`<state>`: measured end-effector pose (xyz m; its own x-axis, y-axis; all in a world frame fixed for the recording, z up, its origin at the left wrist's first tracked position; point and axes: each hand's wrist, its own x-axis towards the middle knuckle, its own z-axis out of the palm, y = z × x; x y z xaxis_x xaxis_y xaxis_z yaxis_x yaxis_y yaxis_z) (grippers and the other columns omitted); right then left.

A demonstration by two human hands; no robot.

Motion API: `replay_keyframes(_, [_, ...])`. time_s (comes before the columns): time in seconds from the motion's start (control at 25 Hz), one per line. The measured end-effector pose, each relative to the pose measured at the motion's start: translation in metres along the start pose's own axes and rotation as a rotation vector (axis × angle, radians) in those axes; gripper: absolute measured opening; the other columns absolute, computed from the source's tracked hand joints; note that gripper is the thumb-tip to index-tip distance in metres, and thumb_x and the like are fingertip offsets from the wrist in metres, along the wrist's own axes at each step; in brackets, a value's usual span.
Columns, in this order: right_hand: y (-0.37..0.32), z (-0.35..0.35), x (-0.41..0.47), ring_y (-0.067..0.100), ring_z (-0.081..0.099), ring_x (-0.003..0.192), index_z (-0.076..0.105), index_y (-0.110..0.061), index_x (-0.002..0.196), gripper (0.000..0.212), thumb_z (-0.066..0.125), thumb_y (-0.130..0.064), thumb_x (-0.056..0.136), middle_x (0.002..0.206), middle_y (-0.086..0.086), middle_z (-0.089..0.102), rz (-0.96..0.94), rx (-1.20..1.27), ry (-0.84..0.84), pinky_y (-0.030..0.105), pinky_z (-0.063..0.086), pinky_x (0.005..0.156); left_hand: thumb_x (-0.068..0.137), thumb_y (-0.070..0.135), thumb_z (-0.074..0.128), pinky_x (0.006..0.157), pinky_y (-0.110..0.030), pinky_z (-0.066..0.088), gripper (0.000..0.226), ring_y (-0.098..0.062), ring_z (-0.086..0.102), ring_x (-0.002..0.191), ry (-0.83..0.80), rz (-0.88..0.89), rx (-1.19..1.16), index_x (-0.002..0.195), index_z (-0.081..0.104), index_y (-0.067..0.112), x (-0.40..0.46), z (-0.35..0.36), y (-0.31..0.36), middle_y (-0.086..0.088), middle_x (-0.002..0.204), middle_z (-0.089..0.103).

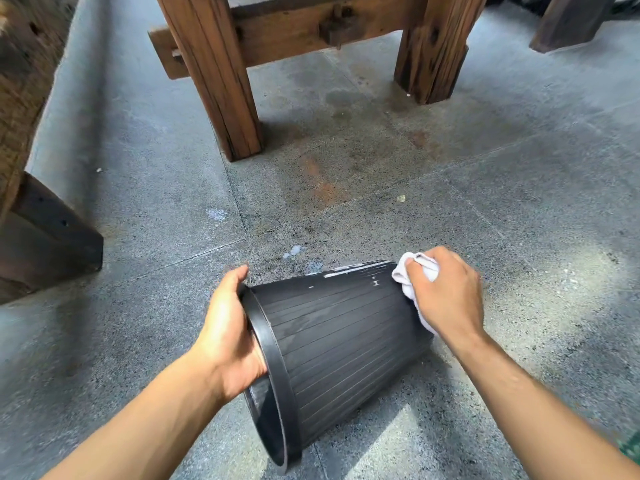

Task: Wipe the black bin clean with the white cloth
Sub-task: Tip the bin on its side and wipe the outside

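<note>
The black bin lies tipped on its side over the floor, its open rim toward the lower left and its base toward the upper right. It has ribbed walls, with white smears along its upper edge near the base. My left hand grips the rim, fingers curled over the top of it. My right hand holds the bunched white cloth pressed against the bin's base end. Most of the cloth is hidden under that hand.
The grey speckled concrete floor has stains and small wet spots just beyond the bin. Thick wooden table legs stand ahead, joined by a crossbar. A dark wooden block sits at the left. Another wooden leg is far right.
</note>
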<state>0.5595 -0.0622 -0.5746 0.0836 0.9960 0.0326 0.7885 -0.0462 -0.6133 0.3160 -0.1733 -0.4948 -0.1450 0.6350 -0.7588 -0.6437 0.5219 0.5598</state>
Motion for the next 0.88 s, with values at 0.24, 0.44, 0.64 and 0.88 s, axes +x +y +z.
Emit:
replay_keyframes(0.24, [-0.093,0.001,-0.078,0.021,0.065,0.084,0.067,-0.024,0.091,0.017,0.064,-0.039,0.086,0.092,-0.005,0.066,-0.349,0.305,-0.153,0.038,0.051,0.076,0.1,0.049,0.045,0.066,-0.044,0.064,0.052,-0.033,0.077,0.075,0.006,0.041,0.098,0.113,0.074,0.009,0.002,0.007,-0.001,-0.02,0.097,0.079])
replay_keyframes(0.44, [-0.121,0.013,-0.102,0.028,0.065,0.087,0.063,-0.028,0.103,0.026,0.058,-0.049,0.09,0.094,-0.003,0.059,-0.485,0.222,-0.166,0.042,0.054,0.074,0.097,0.046,0.044,0.075,-0.038,0.059,0.052,-0.031,0.077,0.079,-0.048,0.051,0.014,0.102,0.079,0.007,0.0,0.007,0.005,-0.017,0.096,0.079])
replay_keyframes(0.64, [-0.099,0.042,-0.098,0.028,0.06,0.074,0.068,-0.023,0.096,0.027,0.06,-0.047,0.087,0.081,0.003,0.059,-0.574,0.125,-0.046,0.037,0.049,0.066,0.099,0.063,0.039,0.068,-0.044,0.063,0.067,-0.034,0.079,0.087,0.058,0.051,0.053,0.114,0.076,0.01,-0.005,0.008,0.002,-0.019,0.105,0.08])
replay_keyframes(0.88, [-0.029,0.044,-0.028,0.024,0.061,0.078,0.063,-0.019,0.105,0.022,0.06,-0.04,0.098,0.095,0.004,0.063,-0.2,0.048,-0.028,0.031,0.042,0.06,0.099,0.061,0.042,0.06,-0.056,0.063,0.062,-0.04,0.078,0.088,0.145,0.038,0.018,0.12,0.071,0.011,-0.003,-0.001,0.004,-0.023,0.105,0.079])
